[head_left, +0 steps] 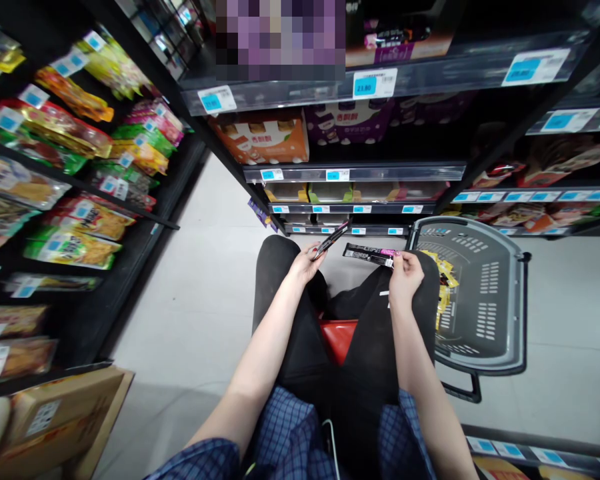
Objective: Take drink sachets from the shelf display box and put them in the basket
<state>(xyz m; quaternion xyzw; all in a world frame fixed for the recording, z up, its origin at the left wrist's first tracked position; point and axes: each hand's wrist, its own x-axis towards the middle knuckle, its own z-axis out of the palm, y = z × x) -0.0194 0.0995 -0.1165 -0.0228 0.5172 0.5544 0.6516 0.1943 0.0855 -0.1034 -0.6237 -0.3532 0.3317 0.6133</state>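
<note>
My left hand [306, 264] is closed around dark, slim packets [334, 239], seen nearly edge-on; how many there are I cannot tell. In my right hand [406, 272] is a black stick packet [367, 254] with a pink end, pinched between thumb and fingers and pointing left. Both hands are above my knees, apart from each other. Close by my right knee stands a grey shopping basket [505, 300] on the floor, with several yellow packets [446, 277] at its left side.
Ahead, a shelf unit [300, 100] holds an orange carton [265, 139] and a purple carton [347, 123] behind price tags. Bagged snacks [75, 250] fill the rack on the left. A cardboard box [55, 420] sits at lower left. Beneath me shows a red seat [339, 339].
</note>
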